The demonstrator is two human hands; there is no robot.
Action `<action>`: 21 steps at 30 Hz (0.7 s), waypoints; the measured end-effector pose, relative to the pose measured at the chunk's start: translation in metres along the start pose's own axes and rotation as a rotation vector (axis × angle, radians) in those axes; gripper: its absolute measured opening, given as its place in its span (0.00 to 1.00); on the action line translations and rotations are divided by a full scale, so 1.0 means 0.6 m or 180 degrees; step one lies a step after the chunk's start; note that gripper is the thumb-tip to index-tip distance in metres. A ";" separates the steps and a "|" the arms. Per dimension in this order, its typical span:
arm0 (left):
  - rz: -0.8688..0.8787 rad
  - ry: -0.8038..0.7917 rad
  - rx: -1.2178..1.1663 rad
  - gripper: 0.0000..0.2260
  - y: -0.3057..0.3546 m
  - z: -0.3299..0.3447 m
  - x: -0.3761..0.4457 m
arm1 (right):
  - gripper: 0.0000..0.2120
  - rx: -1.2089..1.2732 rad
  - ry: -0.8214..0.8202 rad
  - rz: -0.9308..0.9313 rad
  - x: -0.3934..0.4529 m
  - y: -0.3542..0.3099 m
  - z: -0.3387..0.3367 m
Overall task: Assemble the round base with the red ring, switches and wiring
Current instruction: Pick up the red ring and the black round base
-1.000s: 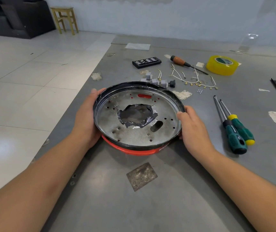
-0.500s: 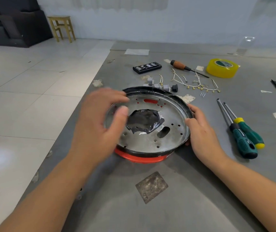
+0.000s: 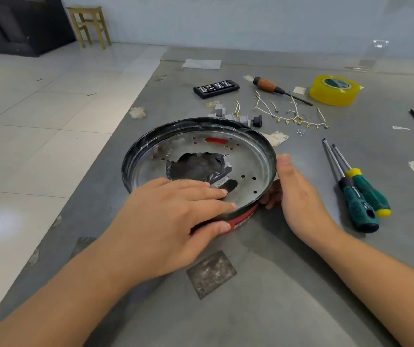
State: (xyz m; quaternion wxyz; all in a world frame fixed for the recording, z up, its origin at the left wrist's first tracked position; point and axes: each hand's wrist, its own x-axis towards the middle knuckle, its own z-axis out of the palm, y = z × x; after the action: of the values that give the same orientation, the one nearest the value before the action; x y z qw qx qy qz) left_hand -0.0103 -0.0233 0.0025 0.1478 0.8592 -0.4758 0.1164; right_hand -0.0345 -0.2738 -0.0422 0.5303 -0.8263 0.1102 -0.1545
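Ideally, with the left hand (image 3: 173,221) pinching the round base (image 3: 256,159) and red ring (image 3: 243,219) at the near rim on the table (image 3: 288,296) while the right hand (image 3: 298,194) cups its side, press evenly, seating them flush.

Colours on the grey table (image 3: 288,296)

A silver plate with a black rim (image 3: 135,151) is shown above a red ring (image 3: 244,217) by the left fingertips (image 3: 222,194); green-handled screwdrivers (image 3: 362,196) and yellow tape (image 3: 333,90) are seen beyond the right fingers (image 3: 285,162).

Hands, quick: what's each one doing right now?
Left hand: grips the near rim of the round base, fingers inside, thumb on the red ring.
Right hand: holds the base's right edge.
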 end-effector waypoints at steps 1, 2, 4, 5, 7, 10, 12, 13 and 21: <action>0.0028 -0.0023 -0.0052 0.17 -0.006 -0.007 -0.001 | 0.41 0.0090 -0.0042 0.0033 0.002 0.002 -0.001; 0.0043 -0.0048 -0.0095 0.17 -0.012 -0.013 -0.002 | 0.37 0.0199 -0.0087 0.0054 0.004 0.003 -0.002; 0.0039 -0.0123 -0.0176 0.17 -0.025 -0.026 -0.004 | 0.32 0.0265 -0.0130 0.0040 0.008 0.009 -0.006; 0.0030 -0.0174 -0.0223 0.17 -0.031 -0.031 -0.005 | 0.29 0.0202 -0.0137 0.0005 0.009 0.010 -0.006; 0.0004 -0.0294 -0.0314 0.15 -0.040 -0.038 -0.009 | 0.25 0.0069 -0.0142 -0.0119 0.010 0.012 -0.006; -0.0082 -0.0497 -0.0506 0.11 -0.051 -0.040 -0.013 | 0.24 -0.0011 -0.0139 -0.0184 0.009 0.013 -0.004; -0.0114 -0.0622 -0.0517 0.09 -0.059 -0.039 -0.015 | 0.15 0.0079 -0.0164 -0.0173 0.010 0.014 -0.003; -0.0115 -0.0672 -0.0503 0.09 -0.062 -0.039 -0.016 | 0.14 0.0044 -0.0179 -0.0180 0.011 0.014 -0.004; -0.0292 -0.0918 -0.0568 0.10 -0.060 -0.046 -0.019 | 0.24 -0.0094 -0.0249 -0.0189 0.010 0.011 -0.008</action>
State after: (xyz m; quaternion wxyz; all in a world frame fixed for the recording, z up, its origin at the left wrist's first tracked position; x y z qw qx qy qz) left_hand 0.0130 0.0138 0.0194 0.1588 0.8713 -0.4608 -0.0576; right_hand -0.0310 -0.2824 -0.0453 0.5171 -0.8423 0.0671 -0.1361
